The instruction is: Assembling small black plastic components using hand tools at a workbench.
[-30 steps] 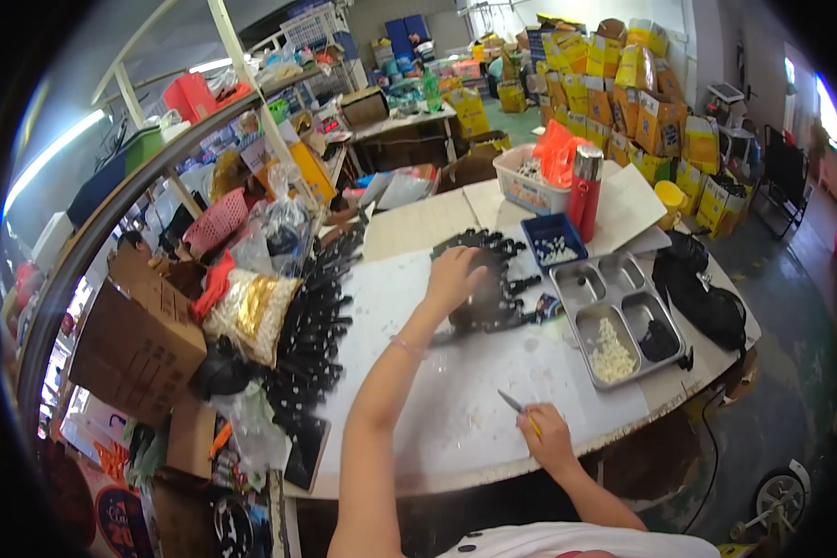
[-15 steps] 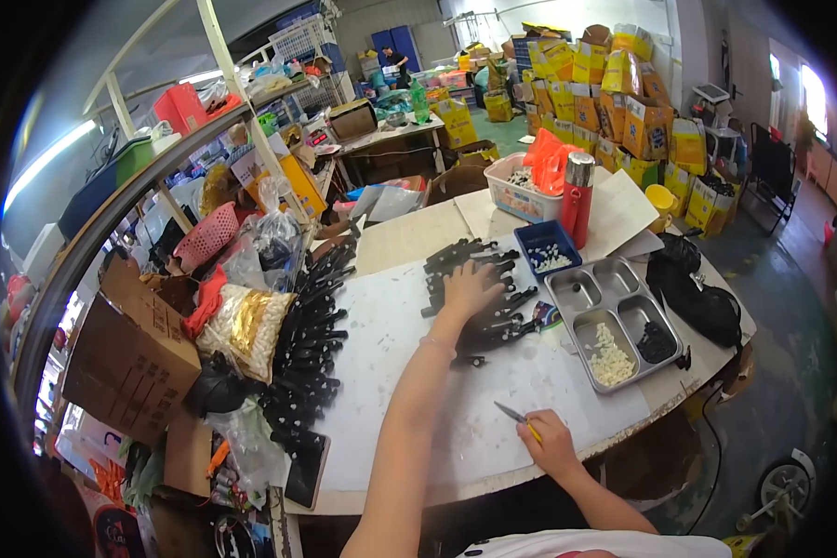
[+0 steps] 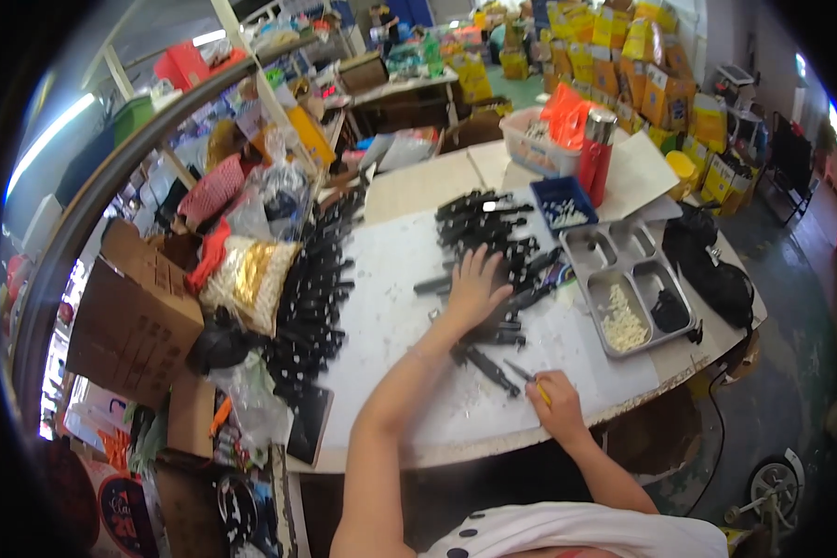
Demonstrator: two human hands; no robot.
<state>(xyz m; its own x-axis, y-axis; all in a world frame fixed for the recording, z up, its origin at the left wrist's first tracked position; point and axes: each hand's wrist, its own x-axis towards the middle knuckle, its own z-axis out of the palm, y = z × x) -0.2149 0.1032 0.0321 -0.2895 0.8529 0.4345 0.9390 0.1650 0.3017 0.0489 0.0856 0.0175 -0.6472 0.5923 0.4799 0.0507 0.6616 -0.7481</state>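
Note:
My left hand (image 3: 477, 290) is spread, palm down, over a loose heap of black plastic parts (image 3: 484, 219) in the middle of the white-covered table. A single long black part (image 3: 493, 370) lies apart on the near side of the heap, pointing toward my right hand. My right hand (image 3: 556, 407) is closed around a slim pointed tool (image 3: 541, 391) with a yellow grip and grey tip; its exact kind is unclear. That tip is close to the end of the single part. A longer row of similar black parts (image 3: 312, 288) lies along the table's left side.
On the right stands a steel compartment tray (image 3: 597, 321) with small white and black pieces. Behind it are a blue bin (image 3: 536, 197), a red flask (image 3: 597, 163) and a white basket (image 3: 521, 149). A black bag (image 3: 716, 279) lies beside the tray; a cardboard box (image 3: 130, 325) stands left.
My left hand has come nearer, and several black parts have shifted toward me. One now lies near the tool tip. My right hand keeps its hold on the tool. The view has tilted downward.

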